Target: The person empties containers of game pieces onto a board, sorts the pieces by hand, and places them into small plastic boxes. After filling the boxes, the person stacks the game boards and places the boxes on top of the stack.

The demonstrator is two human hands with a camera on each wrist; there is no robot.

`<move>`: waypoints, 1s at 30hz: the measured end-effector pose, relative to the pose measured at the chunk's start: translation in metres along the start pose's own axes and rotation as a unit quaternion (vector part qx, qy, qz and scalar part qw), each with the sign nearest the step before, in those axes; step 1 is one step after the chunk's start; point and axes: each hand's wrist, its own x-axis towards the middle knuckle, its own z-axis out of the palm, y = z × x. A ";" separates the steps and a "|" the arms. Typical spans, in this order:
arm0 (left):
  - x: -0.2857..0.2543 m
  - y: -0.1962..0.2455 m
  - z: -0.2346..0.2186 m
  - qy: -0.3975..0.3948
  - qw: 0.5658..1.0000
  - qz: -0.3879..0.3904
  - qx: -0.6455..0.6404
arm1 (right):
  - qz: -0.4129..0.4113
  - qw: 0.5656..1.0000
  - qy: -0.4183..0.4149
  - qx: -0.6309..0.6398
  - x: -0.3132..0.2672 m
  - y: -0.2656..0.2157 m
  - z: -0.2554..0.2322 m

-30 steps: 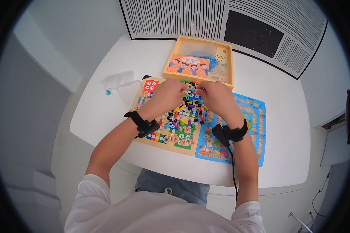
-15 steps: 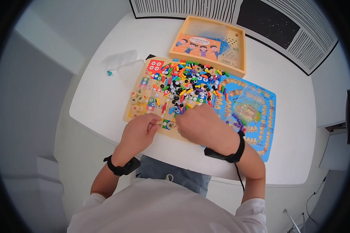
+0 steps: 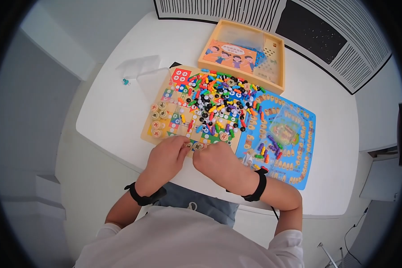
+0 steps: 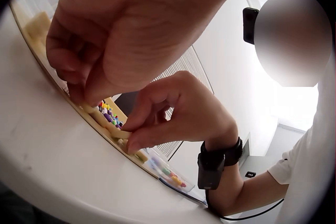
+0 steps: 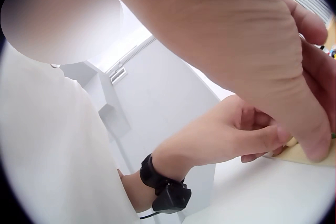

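Observation:
At the near edge of the printed wooden game board, my left hand pinches a round wooden chess piece between thumb and fingers. Close beside it, my right hand has thumb and forefinger on another round wooden piece, seen in the left wrist view. A piece with a dark character shows between the two hands. More round chess pieces stand grouped on the board's left side. Beyond the hands spreads a heap of colourful pegs and black and white beads.
A blue game board lies to the right, with a clear plastic box and loose pegs on it. At the back stands a wooden tray holding an orange booklet. Clear plastic containers stand at the left.
Both hands have come from over the heap back to the board's near edge. In the last half second the right hand has drawn nearer the front edge, beside the left.

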 end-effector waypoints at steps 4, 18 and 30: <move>0.005 0.004 0.000 -0.014 1.000 -0.011 0.012 | 0.019 1.000 -0.012 0.002 0.002 0.003 -0.007; 0.107 0.070 -0.063 0.058 0.971 0.199 0.117 | 0.061 0.998 -0.012 0.017 0.006 0.011 0.000; 0.236 0.046 0.022 -0.117 0.964 0.126 0.204 | 0.301 0.938 0.154 0.070 -0.006 0.147 -0.027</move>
